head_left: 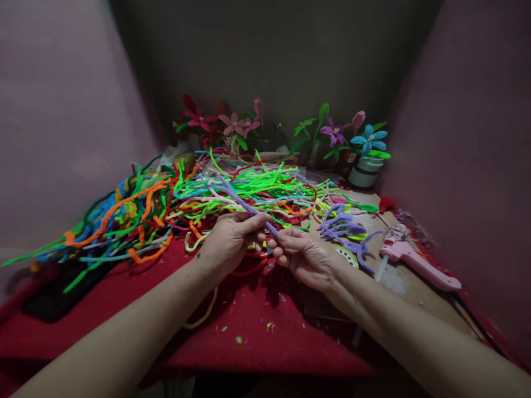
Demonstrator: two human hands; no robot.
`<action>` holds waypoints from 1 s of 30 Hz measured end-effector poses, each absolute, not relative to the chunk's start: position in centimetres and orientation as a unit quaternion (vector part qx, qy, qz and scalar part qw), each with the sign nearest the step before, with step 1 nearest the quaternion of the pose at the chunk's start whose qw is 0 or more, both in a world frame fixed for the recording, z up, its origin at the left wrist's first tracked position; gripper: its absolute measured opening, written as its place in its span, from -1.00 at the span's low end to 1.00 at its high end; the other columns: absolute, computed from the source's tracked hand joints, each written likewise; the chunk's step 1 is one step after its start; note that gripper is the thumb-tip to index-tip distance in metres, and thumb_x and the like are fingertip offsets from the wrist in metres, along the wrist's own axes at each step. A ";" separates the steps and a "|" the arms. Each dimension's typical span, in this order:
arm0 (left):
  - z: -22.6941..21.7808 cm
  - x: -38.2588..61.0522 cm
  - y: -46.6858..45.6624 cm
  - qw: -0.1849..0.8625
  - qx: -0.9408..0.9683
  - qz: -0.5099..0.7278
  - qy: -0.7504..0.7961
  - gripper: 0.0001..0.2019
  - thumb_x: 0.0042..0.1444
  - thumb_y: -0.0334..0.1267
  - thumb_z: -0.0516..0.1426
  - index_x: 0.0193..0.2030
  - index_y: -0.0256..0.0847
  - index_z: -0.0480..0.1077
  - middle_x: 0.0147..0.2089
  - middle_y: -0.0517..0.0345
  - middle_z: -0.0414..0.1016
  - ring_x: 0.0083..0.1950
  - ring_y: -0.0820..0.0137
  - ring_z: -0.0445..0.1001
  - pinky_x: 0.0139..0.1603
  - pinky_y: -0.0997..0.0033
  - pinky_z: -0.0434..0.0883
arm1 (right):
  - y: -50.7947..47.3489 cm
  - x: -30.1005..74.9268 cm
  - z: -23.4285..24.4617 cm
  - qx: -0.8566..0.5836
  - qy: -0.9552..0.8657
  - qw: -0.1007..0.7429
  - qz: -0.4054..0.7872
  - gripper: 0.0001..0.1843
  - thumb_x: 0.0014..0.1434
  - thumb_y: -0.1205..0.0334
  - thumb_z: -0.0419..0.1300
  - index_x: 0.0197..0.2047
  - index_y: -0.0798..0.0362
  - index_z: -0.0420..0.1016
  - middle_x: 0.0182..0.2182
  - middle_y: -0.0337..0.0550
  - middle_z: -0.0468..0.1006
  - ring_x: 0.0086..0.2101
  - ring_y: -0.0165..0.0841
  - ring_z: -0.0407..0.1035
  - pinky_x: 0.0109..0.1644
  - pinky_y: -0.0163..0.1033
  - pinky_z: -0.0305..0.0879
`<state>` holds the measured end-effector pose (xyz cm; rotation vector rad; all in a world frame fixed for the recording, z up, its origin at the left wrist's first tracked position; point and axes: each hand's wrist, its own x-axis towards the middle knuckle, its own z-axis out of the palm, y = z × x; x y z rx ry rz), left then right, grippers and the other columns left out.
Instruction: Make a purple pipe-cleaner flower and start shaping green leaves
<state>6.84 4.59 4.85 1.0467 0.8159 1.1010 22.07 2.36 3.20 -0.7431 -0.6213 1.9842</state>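
Observation:
Both my hands hold one purple pipe cleaner (pixel 240 200) above the red cloth (pixel 257 326). My left hand (pixel 232 239) pinches it near its middle, fingers closed round it. My right hand (pixel 305 253) pinches its lower end between thumb and fingers. The free end of the pipe cleaner slants up and left over a big heap of mixed-colour pipe cleaners (pixel 166 210). A small bunch of bent purple pipe cleaner pieces (pixel 344 226) lies just right of my right hand.
A pink glue gun (pixel 415 260) lies at the right on a brown board. Finished pipe-cleaner flowers (pixel 232 124) and a blue flower in a pot (pixel 368 149) stand along the back wall. Walls close in on both sides.

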 end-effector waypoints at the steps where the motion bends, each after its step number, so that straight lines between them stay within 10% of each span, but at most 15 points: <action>1: 4.9 6.8 4.5 0.645 0.464 0.486 0.364 -0.86 -0.06 -0.28 0.25 -0.39 -0.33 0.48 -0.60 0.24 0.42 -0.65 0.57 0.34 -0.67 0.62 0.34 | 2.3 22.0 3.3 -0.303 -0.252 0.453 0.800 -0.86 -0.10 0.43 0.33 -0.48 0.19 0.41 -0.53 -0.16 0.54 -0.59 -0.53 0.40 -0.54 -0.50 0.33; 30: 5.4 6.8 3.5 0.612 0.522 0.400 0.440 -0.76 -0.03 -0.16 0.21 -0.56 -0.29 0.41 -0.73 0.27 0.33 -0.76 0.61 0.20 -0.75 0.63 0.07 | 1.9 22.0 3.8 -0.347 -0.348 0.418 0.764 -0.70 -0.23 0.32 0.41 -0.57 0.14 0.31 -0.70 -0.29 0.45 -0.71 -0.53 0.31 -0.69 -0.49 0.10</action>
